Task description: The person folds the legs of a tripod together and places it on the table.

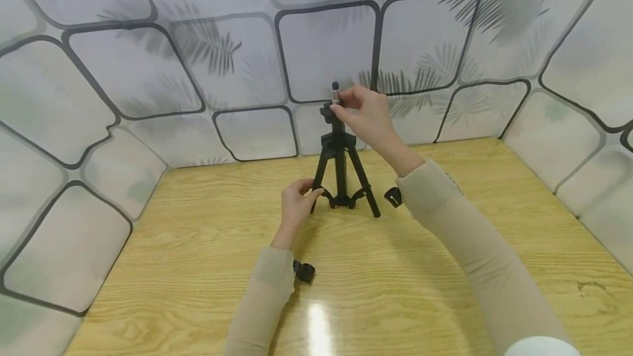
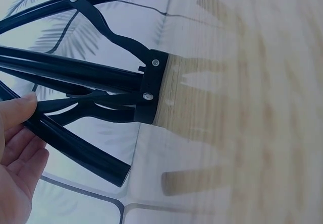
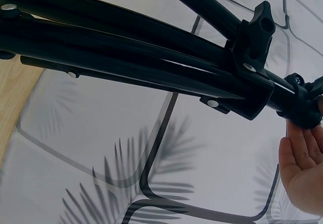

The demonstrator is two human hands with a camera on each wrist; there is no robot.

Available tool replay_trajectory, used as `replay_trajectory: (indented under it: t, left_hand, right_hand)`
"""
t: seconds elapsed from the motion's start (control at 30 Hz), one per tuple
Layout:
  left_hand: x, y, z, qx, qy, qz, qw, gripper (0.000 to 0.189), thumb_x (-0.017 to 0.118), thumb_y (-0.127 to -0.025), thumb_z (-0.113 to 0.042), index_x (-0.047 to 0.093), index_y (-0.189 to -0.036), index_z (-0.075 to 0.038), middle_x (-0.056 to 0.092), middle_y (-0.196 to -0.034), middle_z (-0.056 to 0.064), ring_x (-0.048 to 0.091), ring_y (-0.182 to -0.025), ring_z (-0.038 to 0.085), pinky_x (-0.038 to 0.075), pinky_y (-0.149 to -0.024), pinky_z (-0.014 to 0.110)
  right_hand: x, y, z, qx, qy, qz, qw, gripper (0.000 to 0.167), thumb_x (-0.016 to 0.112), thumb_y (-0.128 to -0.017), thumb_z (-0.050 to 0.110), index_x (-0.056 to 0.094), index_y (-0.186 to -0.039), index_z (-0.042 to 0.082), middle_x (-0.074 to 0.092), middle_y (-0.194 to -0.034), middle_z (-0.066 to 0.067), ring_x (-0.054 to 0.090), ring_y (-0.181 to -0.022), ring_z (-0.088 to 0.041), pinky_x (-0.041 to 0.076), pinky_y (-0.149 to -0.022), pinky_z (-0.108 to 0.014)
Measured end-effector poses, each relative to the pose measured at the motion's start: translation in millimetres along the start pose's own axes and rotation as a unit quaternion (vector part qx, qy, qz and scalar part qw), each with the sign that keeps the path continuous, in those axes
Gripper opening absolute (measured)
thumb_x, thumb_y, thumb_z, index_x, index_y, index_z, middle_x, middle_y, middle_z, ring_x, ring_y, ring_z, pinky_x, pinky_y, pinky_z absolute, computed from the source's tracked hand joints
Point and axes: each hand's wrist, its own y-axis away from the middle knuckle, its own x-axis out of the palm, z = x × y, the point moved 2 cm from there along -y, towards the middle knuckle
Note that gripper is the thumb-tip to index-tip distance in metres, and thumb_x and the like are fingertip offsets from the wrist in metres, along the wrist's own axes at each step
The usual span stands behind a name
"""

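A black tripod stand (image 1: 340,166) is upright near the back of the table, its legs partly spread. Around the lower part of one leg (image 2: 83,151), my left hand (image 1: 295,202) pinches with thumb and fingers, beside a hinged brace. My right hand (image 1: 368,114) grips the top of the stand, just below a silver stud with a black tip (image 1: 336,92). A black clamp knob (image 3: 261,26) sticks out from the collar in the right wrist view. The right fingertips are partly cut off by that view's edge. In the left wrist view, the leg ends hover close over the tabletop.
The wood-grain table (image 1: 198,246) carries a bright glare spot at the front. Behind it and at both sides hang pale panels (image 1: 326,48) with dark outlines and leaf prints. Small black wrist devices (image 1: 304,272) show beside both sleeves.
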Motion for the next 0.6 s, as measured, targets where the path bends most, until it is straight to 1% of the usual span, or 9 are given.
replay_trajectory:
  t: [0.3, 0.6]
  left_hand:
    - [-0.2, -0.4, -1.5, 0.008, -0.008, -0.001, 0.9999, 0.022, 0.071, -0.075, -0.008, 0.065, -0.093, 0.003, 0.065, -0.092, 0.014, 0.061, -0.088, 0.026, 0.048, -0.079, 0.034]
    - [1.5, -2.4, -1.7, 0.010, -0.005, 0.006, 0.9999, 0.023, 0.070, -0.075, -0.009, 0.065, -0.094, 0.003, 0.065, -0.093, 0.014, 0.060, -0.090, 0.025, 0.048, -0.080, 0.032]
  right_hand:
    - [0.7, -0.1, -0.3, 0.000, 0.003, 0.003, 1.0000, 0.027, 0.065, -0.082, 0.023, 0.061, -0.100, 0.004, 0.063, -0.101, -0.006, 0.060, -0.088, -0.015, 0.047, -0.077, -0.028]
    - [-0.4, -0.5, -0.4, 0.000, 0.005, 0.004, 1.0000, 0.027, 0.065, -0.082, 0.024, 0.061, -0.100, 0.004, 0.064, -0.098, -0.007, 0.061, -0.087, -0.015, 0.047, -0.077, -0.029]
